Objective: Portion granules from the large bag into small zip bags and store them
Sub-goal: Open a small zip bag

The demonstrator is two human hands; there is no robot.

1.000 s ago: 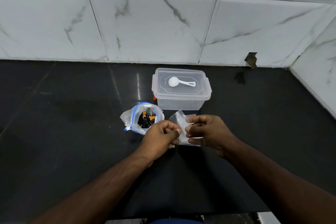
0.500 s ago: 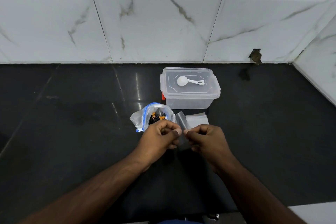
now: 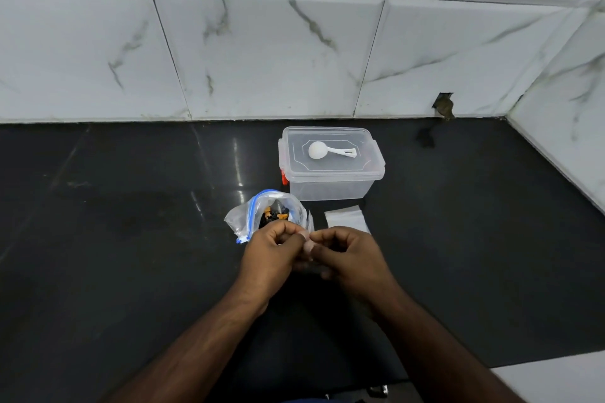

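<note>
Granules, dark with some orange bits, sit inside one large bag [image 3: 262, 211] with a blue zip strip, standing open-mouthed on the black countertop [image 3: 114, 239] just beyond the person's knuckles. Both hands are bunched close together in front of it, thumbs nearly meeting. The left hand [image 3: 273, 253] and the right hand [image 3: 348, 258] each have their fingers curled, pinching a small clear zip bag [image 3: 309, 232] between them; most of that bag is hidden behind the fingers, so only a sliver of plastic shows above and below the thumbs. I cannot tell whether its mouth is open.

One small stack of flat zip bags [image 3: 347, 221] lies on the counter just to the right of the large bag; how many are in it I cannot count. Behind both stands one clear plastic container [image 3: 330, 185] with its lid on and a red clip showing on its left side. One white scoop [image 3: 329, 151] lies on top of that lid, bowl to the left, handle pointing right.

White marble-patterned tiles [image 3: 262, 52] back the counter and wrap round the right corner, with one chipped dark gap [image 3: 443, 105] at the wall's foot.
</note>
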